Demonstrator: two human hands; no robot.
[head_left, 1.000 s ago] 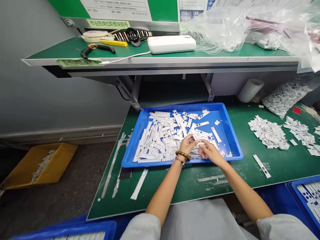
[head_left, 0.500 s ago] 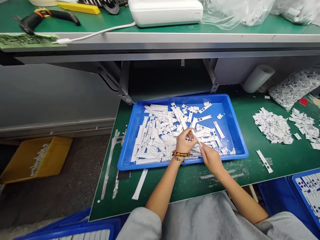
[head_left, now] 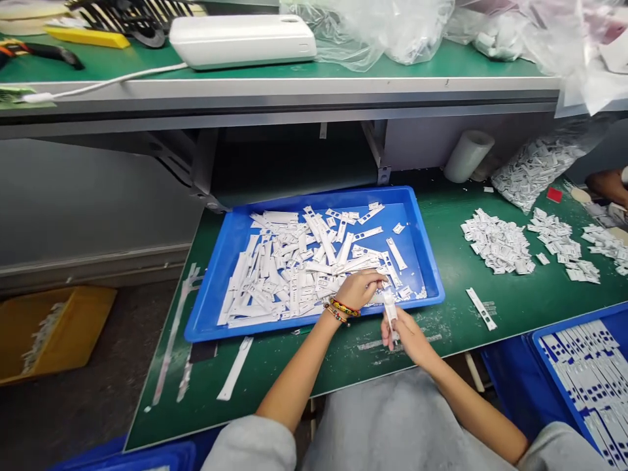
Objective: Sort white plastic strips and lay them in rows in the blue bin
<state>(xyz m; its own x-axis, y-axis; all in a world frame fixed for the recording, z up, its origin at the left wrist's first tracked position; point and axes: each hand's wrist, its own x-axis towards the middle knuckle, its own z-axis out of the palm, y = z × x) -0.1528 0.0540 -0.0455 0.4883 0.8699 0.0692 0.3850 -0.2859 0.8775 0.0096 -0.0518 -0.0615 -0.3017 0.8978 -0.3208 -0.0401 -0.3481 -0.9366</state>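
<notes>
My right hand [head_left: 408, 335] grips a white flat strip [head_left: 389, 310] over the front edge of the blue tray [head_left: 314, 321], thumb on one face and fingers behind. Just beyond the strip's upper end is my left hand [head_left: 360, 289], fingers drawn together over the tray; whatever lies in its fingertips is too small to make out. Inside the tray lies a loose heap of white strips [head_left: 294, 294], some with dark square openings, along with small white pieces [head_left: 399, 228].
Piles of small white pieces [head_left: 498, 242] and a single strip [head_left: 481, 309] lie on the green table to the right. A filled plastic bag [head_left: 534, 163] and a white roll [head_left: 470, 156] stand behind. A shelf edge [head_left: 275, 108] crosses above. Another person's hand [head_left: 608, 186] shows at far right.
The view has swung right. My right hand has come down toward me with the strip, now turned broad side up; my left hand has parted slightly from it.
</notes>
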